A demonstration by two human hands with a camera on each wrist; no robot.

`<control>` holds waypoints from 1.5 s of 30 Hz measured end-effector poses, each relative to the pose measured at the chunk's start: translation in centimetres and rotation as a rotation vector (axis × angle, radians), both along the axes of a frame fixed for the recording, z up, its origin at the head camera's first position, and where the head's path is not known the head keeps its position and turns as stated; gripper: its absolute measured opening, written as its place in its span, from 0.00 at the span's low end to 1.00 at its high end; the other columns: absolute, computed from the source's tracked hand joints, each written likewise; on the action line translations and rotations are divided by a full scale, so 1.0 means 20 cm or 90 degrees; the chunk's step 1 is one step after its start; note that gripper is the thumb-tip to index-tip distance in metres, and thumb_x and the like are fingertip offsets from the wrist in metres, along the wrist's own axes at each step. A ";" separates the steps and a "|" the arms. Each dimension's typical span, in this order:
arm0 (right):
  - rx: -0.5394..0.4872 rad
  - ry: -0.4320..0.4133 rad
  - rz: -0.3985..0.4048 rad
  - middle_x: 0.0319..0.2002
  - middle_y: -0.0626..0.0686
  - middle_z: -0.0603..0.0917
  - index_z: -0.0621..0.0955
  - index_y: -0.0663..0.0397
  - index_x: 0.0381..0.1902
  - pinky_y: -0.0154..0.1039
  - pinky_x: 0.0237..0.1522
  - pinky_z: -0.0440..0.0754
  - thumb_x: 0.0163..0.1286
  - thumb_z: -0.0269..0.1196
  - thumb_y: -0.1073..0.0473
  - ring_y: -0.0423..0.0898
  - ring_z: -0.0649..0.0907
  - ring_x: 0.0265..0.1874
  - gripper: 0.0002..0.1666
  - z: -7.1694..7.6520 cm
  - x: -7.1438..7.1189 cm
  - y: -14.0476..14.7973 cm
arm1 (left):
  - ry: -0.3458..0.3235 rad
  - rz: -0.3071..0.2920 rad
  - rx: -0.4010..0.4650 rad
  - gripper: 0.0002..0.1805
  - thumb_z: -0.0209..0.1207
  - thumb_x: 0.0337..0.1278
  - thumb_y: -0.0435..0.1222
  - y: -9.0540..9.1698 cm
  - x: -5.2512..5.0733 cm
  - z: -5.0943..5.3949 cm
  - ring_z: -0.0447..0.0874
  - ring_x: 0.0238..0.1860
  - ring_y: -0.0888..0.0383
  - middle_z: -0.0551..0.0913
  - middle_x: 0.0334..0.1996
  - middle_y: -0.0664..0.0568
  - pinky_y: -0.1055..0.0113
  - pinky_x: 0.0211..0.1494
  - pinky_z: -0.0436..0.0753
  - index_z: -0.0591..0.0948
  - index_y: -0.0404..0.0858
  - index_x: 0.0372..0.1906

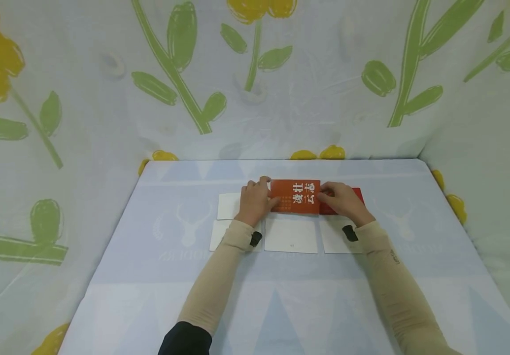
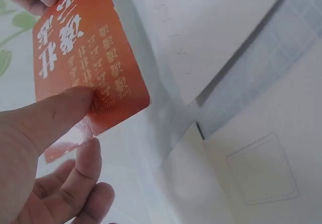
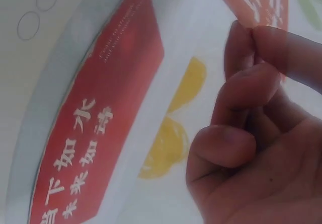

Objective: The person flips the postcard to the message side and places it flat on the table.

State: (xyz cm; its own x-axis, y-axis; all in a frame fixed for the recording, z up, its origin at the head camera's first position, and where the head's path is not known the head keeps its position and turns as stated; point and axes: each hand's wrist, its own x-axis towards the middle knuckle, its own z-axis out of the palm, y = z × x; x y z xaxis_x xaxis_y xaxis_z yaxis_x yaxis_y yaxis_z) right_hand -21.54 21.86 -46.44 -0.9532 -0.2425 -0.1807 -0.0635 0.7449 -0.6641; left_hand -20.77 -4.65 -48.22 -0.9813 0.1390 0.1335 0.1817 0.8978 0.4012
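An orange card (image 1: 296, 196) printed with white characters is held between both hands at the far middle of the table. My left hand (image 1: 254, 202) pinches its left end; in the left wrist view the thumb lies across the printed face and fingers curl behind. At the opposite edge, my right hand (image 1: 344, 201) pinches the card with thumb and fingertips, seen also in the right wrist view. A red card (image 3: 100, 113) with white characters lies on the table under and beside the right hand. The left wrist view shows the orange card raised and tilted.
White cards lie in rows around the hands: one (image 1: 290, 236) in the near middle, one (image 1: 333, 239) near the right wrist, and one (image 1: 228, 206) left of the left hand. A patterned cloth covers the table (image 1: 277, 286); flowered fabric (image 1: 281, 118) hangs behind and at the sides.
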 end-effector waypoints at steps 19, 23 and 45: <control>-0.027 0.092 -0.021 0.43 0.55 0.83 0.81 0.53 0.55 0.48 0.44 0.76 0.77 0.58 0.42 0.53 0.78 0.42 0.23 0.07 0.11 0.01 | 0.044 -0.017 0.117 0.17 0.62 0.68 0.51 -0.07 0.05 0.08 0.76 0.34 0.55 0.86 0.30 0.56 0.61 0.37 0.75 0.87 0.41 0.39; -0.024 0.102 -0.023 0.39 0.55 0.82 0.82 0.53 0.54 0.45 0.39 0.75 0.77 0.58 0.42 0.52 0.76 0.39 0.23 0.08 0.13 0.01 | 0.028 -0.016 0.112 0.18 0.61 0.68 0.51 -0.07 0.06 0.09 0.76 0.35 0.55 0.85 0.30 0.55 0.62 0.37 0.76 0.87 0.40 0.41; -0.044 0.067 -0.021 0.37 0.50 0.90 0.83 0.53 0.55 0.46 0.43 0.77 0.78 0.58 0.44 0.51 0.82 0.45 0.22 0.07 0.16 0.03 | -0.087 -0.024 0.266 0.18 0.56 0.74 0.49 -0.08 0.11 0.07 0.76 0.25 0.59 0.83 0.25 0.56 0.66 0.28 0.72 0.86 0.40 0.48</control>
